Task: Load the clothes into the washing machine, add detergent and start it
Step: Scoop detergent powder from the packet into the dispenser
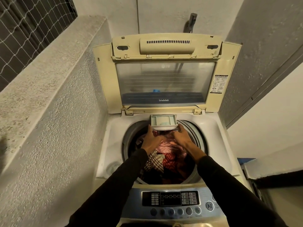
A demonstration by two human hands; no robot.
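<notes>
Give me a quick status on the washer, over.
Both hands, left hand and right hand, grip the pulled-out detergent drawer. Clothes in drum, lid up. Nothing in the way.

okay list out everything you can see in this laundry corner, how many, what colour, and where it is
washing machine: one, white top-loader, centre, between the walls
lid: one, cream frame with clear window, folded up at the back
detergent drawer: one, pale grey-green, pulled out over the back rim of the drum
clothes: one mixed pile, pink, red, checked and dark, inside the drum
control panel: one, blue with black display, front edge
tap: one, metal, on the wall above the lid
ledge: one, rough grey, left
netted window: one, dark with white mesh, top left
left hand: one, black sleeve, grip on the drawer's left corner
right hand: one, black sleeve, grip on the drawer's right corner
</notes>
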